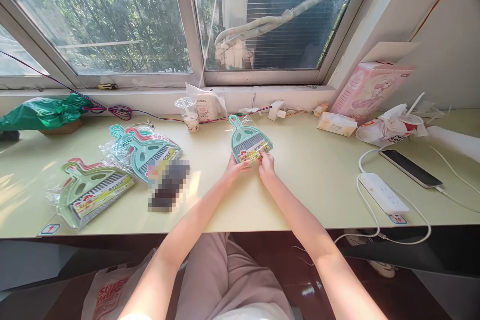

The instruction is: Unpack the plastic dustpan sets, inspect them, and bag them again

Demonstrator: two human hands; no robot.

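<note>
At the center of the frame, your left hand (237,167) and right hand (267,164) are both clamped on the lower edge of the teal dustpan (248,141), above the table (322,195). More dustpans (99,187) lie at center left.

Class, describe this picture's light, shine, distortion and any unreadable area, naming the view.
Head view: sun patches the tabletop at left; wrapping on the held dustpan-and-brush set glints; left forearm and right forearm look stretched near the bottom edge; a pixelated patch hides what lies there.
</note>
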